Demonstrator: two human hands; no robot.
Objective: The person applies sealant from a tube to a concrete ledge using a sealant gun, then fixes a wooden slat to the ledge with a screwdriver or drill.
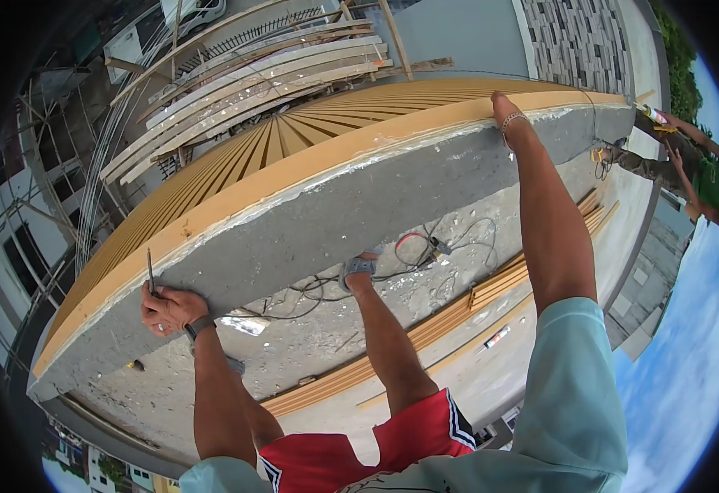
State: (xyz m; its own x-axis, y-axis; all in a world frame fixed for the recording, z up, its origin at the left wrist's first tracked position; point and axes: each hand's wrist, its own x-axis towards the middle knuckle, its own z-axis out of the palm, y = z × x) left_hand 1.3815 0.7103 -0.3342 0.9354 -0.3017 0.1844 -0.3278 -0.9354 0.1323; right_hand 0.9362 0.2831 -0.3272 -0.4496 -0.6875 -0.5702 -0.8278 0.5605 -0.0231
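Observation:
My left hand (pixel 172 311), with a watch at the wrist, is closed around a thin pencil-like tool (pixel 150 271) that points up. It rests on the grey concrete ledge (pixel 310 214) near the left end. My right hand (pixel 506 111), wearing a bracelet, reaches over the tan edge board (pixel 359 135) at the upper right; its fingers are hidden behind the edge. Beyond the board, tan slats (pixel 269 152) fan out.
Cables (pixel 310 289) and long tan strips (pixel 351 374) lie on the rough floor below the ledge. Another person (pixel 709 181) is at the far right, hands near the ledge's end. Wooden planks (pixel 252 90) stand beyond the slats.

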